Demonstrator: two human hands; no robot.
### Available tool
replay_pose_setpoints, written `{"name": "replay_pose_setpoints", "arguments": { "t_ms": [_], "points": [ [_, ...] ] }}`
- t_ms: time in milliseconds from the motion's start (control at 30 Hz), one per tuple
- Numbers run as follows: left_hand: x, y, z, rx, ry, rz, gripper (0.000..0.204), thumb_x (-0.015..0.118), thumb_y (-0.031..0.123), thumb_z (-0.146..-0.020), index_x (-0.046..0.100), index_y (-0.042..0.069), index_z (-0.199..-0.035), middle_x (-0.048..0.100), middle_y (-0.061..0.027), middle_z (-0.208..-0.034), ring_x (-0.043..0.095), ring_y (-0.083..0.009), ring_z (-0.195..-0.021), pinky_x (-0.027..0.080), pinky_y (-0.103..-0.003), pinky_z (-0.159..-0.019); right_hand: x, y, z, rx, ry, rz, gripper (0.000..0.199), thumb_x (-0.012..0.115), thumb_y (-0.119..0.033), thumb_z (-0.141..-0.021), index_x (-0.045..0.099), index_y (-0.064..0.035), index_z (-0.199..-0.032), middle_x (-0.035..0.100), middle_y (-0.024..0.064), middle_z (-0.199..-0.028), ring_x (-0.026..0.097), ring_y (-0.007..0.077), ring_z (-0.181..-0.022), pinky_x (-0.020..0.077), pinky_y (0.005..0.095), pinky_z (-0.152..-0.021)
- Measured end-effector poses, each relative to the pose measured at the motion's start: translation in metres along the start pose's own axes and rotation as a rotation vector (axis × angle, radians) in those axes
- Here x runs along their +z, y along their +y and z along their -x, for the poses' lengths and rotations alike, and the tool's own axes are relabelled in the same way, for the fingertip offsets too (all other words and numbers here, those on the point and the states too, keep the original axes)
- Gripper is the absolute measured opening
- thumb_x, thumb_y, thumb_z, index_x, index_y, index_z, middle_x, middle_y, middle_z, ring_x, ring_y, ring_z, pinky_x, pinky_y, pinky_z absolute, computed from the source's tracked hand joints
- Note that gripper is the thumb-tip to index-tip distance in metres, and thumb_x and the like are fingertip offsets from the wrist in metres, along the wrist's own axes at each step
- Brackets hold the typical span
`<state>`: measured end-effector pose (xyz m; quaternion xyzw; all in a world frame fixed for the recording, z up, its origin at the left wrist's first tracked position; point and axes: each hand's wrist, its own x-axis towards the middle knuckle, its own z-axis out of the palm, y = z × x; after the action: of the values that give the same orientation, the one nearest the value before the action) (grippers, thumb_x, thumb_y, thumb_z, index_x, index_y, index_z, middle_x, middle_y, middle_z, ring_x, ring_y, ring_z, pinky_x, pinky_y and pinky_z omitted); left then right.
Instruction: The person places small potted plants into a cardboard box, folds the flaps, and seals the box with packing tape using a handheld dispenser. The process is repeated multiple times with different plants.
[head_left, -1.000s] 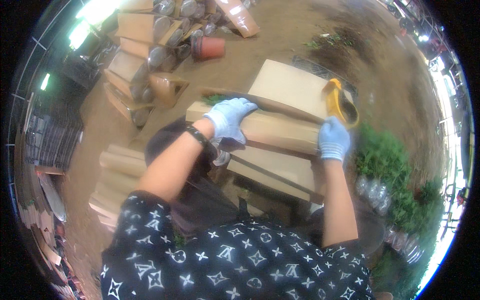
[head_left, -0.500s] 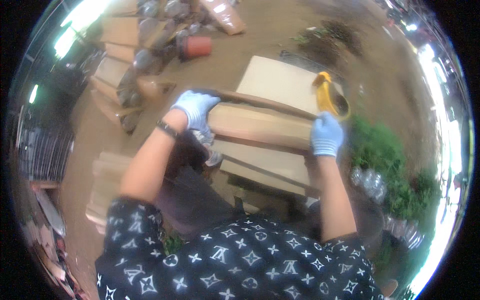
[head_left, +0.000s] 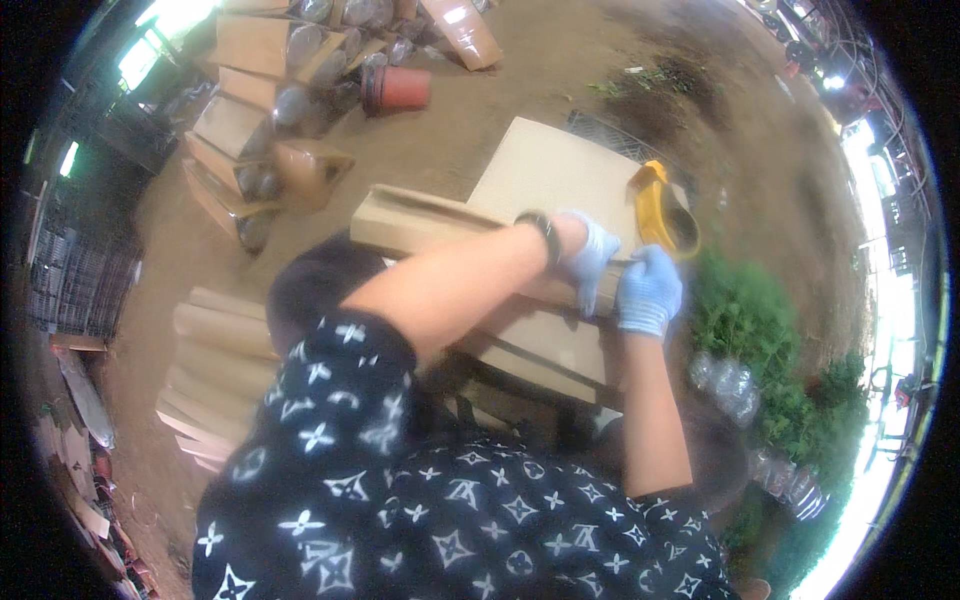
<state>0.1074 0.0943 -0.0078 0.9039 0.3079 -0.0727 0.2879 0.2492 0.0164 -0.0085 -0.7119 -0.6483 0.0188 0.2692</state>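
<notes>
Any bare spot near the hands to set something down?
Free: flat cardboard sheet left of the yellow tape dispenser, and dirt ground beyond it. Crowded: long box under both the left hand and right hand; plants on the right.

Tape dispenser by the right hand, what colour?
Yellow. The tape dispenser shows best in the head view, just above the gloved right hand.

Bare brown dirt ground (head_left: 560,70) open beyond the flat pale cardboard sheet (head_left: 550,170), yellow plastic tape dispenser (head_left: 662,212) close at right, green low plants (head_left: 760,330) blocking the right side, stacked folded cardboard boxes (head_left: 215,360) at left
</notes>
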Motion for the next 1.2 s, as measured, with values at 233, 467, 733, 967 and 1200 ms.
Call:
{"name": "replay_pose_setpoints", "arguments": {
  "t_ms": [233,467,733,967,1200],
  "points": [
    [0.01,0.051,0.036,-0.326,0.162,0.037,0.054,0.088,0.032,-0.066,0.072,0.003,-0.109,0.074,-0.0199,-0.106,0.072,-0.0313,-0.101,0.058,-0.039,-0.088,-0.002,0.009,0.005,-0.034,-0.088,-0.023,0.023,0.052,-0.002,-0.084,0.073,-0.0095,-0.09,0.074,0.0124,-0.094,0.07,0.0286,-0.09,0.0542,0.0367,-0.086],
    [0.004,0.046,0.056,-0.261,0.265,0.092,0.06,0.085,0.024,-0.064,0.066,0.004,-0.117,0.07,-0.0238,-0.108,0.068,-0.0372,-0.104,0.055,-0.045,-0.092,-0.03,0.036,0.007,-0.439,-0.358,-0.344,0.054,0.083,-0.013,-0.07,0.071,-0.0081,-0.123,0.067,0.0108,-0.131,0.06,0.0266,-0.126,0.0474,0.0397,-0.109],
    [0.049,0.061,0.071,-0.21,0.585,-0.142,0.076,0.083,0.038,-0.076,0.051,0.004,-0.136,0.055,-0.02,-0.126,0.052,-0.0366,-0.121,0.037,-0.049,-0.106,0.0,0.083,-0.044,-0.129,-0.258,-0.521,0.062,0.079,-0.007,-0.081,0.061,-0.0128,-0.14,0.069,0.0117,-0.127,0.064,0.0278,-0.121,0.0523,0.0361,-0.103],
    [0.056,0.063,0.06,-0.281,0.638,-0.199,0.076,0.082,0.043,-0.076,0.053,0.005,-0.136,0.055,-0.0193,-0.123,0.051,-0.0365,-0.118,0.038,-0.051,-0.103,0.001,0.06,-0.09,-0.079,-0.265,-0.339,0.051,0.078,-0.019,-0.087,0.065,-0.009,-0.135,0.07,0.0145,-0.121,0.068,0.024,-0.107,0.0546,0.0339,-0.093],
    [0.069,0.06,0.058,-0.285,0.737,-0.265,0.063,0.079,0.04,-0.077,0.059,0.002,-0.123,0.056,-0.0164,-0.111,0.052,-0.0317,-0.107,0.041,-0.046,-0.093,-0.102,0.006,-0.107,-0.016,-0.263,-0.434,0.053,0.082,-0.035,-0.079,0.073,-0.0024,-0.119,0.075,0.0132,-0.105,0.071,0.0197,-0.095,0.0563,0.0339,-0.087]
  ]
}}
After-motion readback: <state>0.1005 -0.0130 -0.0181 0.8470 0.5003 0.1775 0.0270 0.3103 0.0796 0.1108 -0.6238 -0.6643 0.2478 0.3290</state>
